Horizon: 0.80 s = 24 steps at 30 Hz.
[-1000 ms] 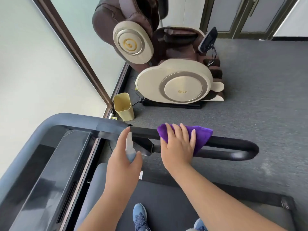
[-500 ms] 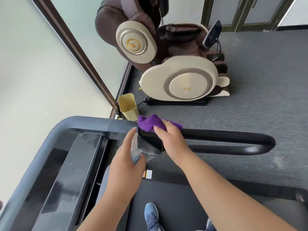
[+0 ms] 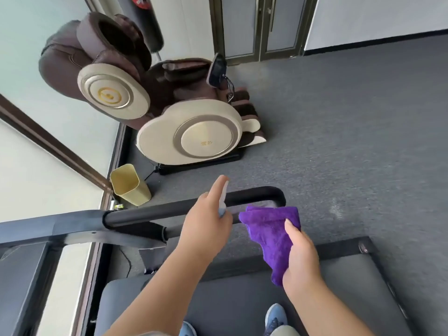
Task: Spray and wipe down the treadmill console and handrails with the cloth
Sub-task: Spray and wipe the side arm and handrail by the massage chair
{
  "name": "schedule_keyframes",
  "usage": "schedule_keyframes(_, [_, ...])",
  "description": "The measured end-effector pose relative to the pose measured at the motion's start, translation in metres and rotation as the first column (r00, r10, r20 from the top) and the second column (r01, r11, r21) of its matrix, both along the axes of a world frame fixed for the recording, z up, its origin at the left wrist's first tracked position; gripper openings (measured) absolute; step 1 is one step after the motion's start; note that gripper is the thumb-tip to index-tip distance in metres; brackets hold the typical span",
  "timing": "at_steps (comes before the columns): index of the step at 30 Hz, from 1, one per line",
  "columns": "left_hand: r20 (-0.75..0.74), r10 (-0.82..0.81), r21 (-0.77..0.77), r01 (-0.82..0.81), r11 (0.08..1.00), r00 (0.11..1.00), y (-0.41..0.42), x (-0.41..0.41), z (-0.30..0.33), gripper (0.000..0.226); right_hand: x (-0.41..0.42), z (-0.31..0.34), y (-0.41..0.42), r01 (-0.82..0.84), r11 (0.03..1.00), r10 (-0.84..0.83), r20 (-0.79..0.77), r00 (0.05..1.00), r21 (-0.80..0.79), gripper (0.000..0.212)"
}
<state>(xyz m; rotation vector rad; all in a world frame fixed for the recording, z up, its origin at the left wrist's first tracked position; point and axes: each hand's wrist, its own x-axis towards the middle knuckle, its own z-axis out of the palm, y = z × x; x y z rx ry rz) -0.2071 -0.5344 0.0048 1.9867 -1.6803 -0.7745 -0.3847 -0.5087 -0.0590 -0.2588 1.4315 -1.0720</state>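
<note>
My left hand (image 3: 206, 224) grips a small pale spray bottle (image 3: 223, 201) with the forefinger up on its top, held just over the black right handrail (image 3: 150, 213) of the treadmill. My right hand (image 3: 301, 257) holds a purple cloth (image 3: 269, 229) by its right side, thumb on top; the cloth hangs a little off the handrail, near the rail's curved end (image 3: 278, 195). The grey console frame (image 3: 29, 229) shows at the left edge, with most of the console out of view.
A brown and cream massage chair (image 3: 189, 137) stands on the grey carpet beyond the rail. A yellow bin (image 3: 128, 184) sits by the wall. The treadmill deck (image 3: 232, 299) and my blue shoes (image 3: 275, 318) are below. Doors (image 3: 261, 27) are at the back.
My right hand lifted the cloth off the handrail and drew it right and back. My left hand raised the spray bottle over the rail. The view swung right, away from the console.
</note>
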Motion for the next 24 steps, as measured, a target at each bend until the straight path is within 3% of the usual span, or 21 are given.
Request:
schedule_keyframes(4, [0.047, -0.004, -0.003, 0.004, 1.0, 0.999, -0.012, -0.032, -0.007, 0.07, -0.043, -0.007, -0.005, 0.061, 0.998, -0.061, -0.001, 0.998, 0.003, 0.03])
schedule_keyframes(18, [0.063, 0.112, 0.051, -0.115, 0.992, 0.992, -0.008, -0.064, -0.023, 0.07, -0.108, -0.006, -0.039, 0.228, 0.973, -0.228, -0.001, 0.974, -0.024, 0.03])
schedule_keyframes(24, [-0.045, 0.182, 0.048, -0.18, 0.983, 0.982, -0.009, -0.05, -0.021, 0.082, -0.083, 0.0, -0.073, 0.189, 0.971, -0.211, -0.154, 0.965, -0.145, 0.021])
